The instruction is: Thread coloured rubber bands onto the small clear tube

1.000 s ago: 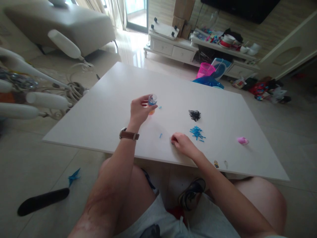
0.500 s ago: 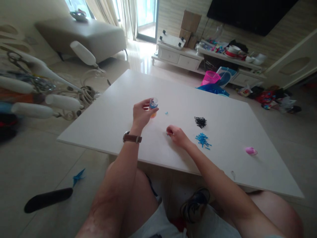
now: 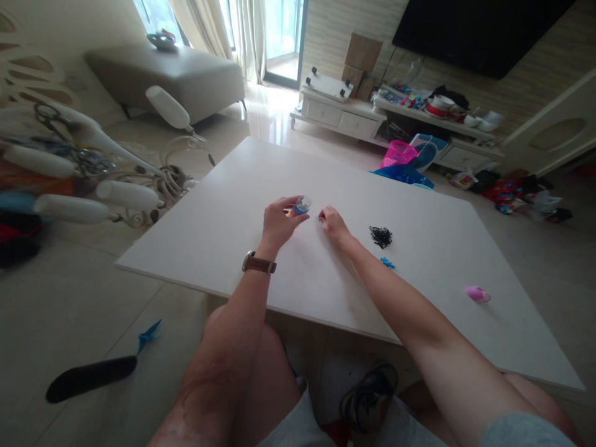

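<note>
Surrounding white table [image 3: 218,230]: pale tiled floor [image 3: 88,323].

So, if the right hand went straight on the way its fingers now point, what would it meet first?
Most likely the small container held in the left hand, near its clear end, or possibly that hand itself; depth here is hard to judge.

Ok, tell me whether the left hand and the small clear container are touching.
Touching. The head view shows it: the left hand grips the small clear container, thumb on the near side and fingers on the far side.
</note>
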A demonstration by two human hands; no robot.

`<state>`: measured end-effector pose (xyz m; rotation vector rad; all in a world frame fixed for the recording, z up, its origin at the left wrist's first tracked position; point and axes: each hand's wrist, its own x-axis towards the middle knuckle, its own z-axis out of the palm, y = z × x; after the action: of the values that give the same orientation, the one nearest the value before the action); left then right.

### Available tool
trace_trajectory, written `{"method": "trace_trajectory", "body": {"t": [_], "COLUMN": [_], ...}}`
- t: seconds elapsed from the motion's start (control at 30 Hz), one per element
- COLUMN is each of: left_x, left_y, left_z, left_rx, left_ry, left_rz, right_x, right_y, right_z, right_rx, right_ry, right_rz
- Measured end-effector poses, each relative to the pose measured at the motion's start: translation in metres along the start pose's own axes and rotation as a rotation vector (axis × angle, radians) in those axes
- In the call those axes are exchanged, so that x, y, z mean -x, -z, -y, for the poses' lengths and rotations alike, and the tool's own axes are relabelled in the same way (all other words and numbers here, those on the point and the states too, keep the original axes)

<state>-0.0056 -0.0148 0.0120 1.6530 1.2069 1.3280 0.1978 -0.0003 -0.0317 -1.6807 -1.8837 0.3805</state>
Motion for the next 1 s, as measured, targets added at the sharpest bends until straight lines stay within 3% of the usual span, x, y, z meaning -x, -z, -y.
{"method": "trace_trajectory", "body": {"t": [0.13, 0.17, 0.27, 0.33, 0.43, 0.53, 0.73, 0.83, 0.9, 1.0], "left_x": [0.003, 0.004, 0.007, 0.009, 0.013, 0.015, 0.016, 0.018, 0.019, 0.022], "left_y": [-0.005, -0.007, -0.011, -0.013, -0.016, -0.018, -0.021, -0.022, -0.024, -0.028], "left_z": [0.000, -0.001, -0.002, -0.003, -0.006, -0.008, -0.012, -0.014, -0.015, -0.018], "left_rx": [-0.120, -0.137, -0.182, -0.196, -0.149, -0.079, 0.062, 0.128, 0.221, 0.361], "left_ry": [-0.100, -0.116, -0.137, -0.141, -0.152, -0.145, -0.110, -0.075, -0.013, 0.084], "left_rz": [0.062, 0.077, 0.119, 0.144, 0.181, 0.211, 0.225, 0.221, 0.218, 0.227], "right_x": [0.013, 0.016, 0.023, 0.025, 0.026, 0.029, 0.037, 0.045, 0.060, 0.099], "right_y": [0.033, 0.042, 0.062, 0.071, 0.081, 0.091, 0.114, 0.137, 0.156, 0.177], "right_z": [0.036, 0.046, 0.067, 0.072, 0.074, 0.076, 0.084, 0.067, 0.041, -0.015], "right_rx": [-0.143, -0.165, -0.127, -0.085, -0.069, -0.066, -0.048, 0.019, 0.089, 0.228], "right_ry": [0.125, 0.191, 0.342, 0.336, 0.288, 0.330, 0.377, 0.292, 0.148, -0.152], "right_rz": [-0.345, -0.348, -0.141, -0.053, -0.024, 0.051, -0.099, -0.206, -0.273, -0.167]}}
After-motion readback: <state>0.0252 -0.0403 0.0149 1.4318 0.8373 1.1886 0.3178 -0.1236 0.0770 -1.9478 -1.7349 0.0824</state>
